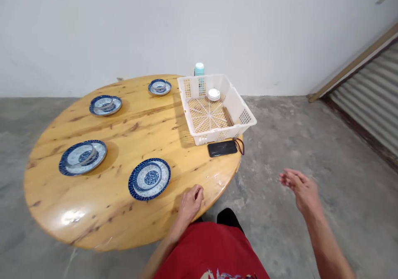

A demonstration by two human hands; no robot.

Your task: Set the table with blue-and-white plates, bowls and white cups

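My left hand is at the table's near edge with its fingers curled in and nothing visible in them. The nearest thing to it is a blue-and-white plate with a patterned bowl set on it. Out over the floor to the right, my right hand hangs in the air, fingers loosely bent and holding nothing that I can see. A white plastic basket stands at the table's right side. Inside it are a small stack of white dishes and brown chopsticks.
The round wooden table carries more bowl-topped plates: one at left, one farther back, one at the far side. A black phone with a strap lies before the basket. A turquoise bottle stands behind it.
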